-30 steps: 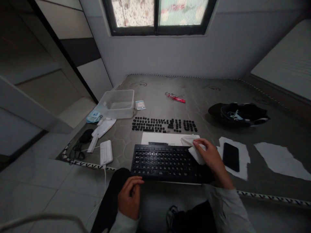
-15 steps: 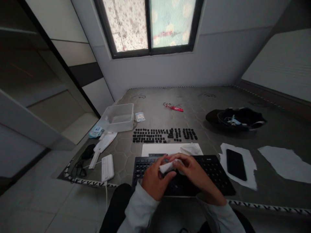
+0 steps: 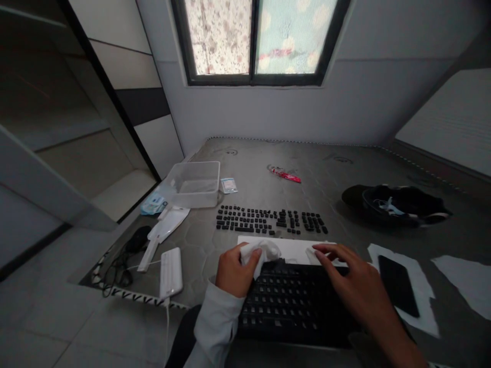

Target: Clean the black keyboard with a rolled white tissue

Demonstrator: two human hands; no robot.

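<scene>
My left hand [image 3: 235,271] is closed around a crumpled white tissue [image 3: 264,251] above the top left of a black keyboard [image 3: 282,296]. The keyboard's caps are off, and its key posts show in rows. At the keyboard's upper right, my right hand [image 3: 355,278] has thumb and index finger closed on a second tissue [image 3: 311,254], partly hidden by the fingers. Under both hands a white sheet [image 3: 293,244] lies along the keyboard's far edge. Beyond it, several black keycaps [image 3: 245,220] are laid out in rows.
At the left stand a clear plastic box [image 3: 197,191], a white power strip [image 3: 171,271] and a black cable [image 3: 125,276]. A red packet [image 3: 286,175] lies farther back. On the right are a dark cap [image 3: 399,204] and a black phone [image 3: 399,286] on white paper.
My hands have moved apart: the left keeps its tissue, while the right has gone to the tissue on the white sheet. The view has shifted, and more of the keyboard shows.
</scene>
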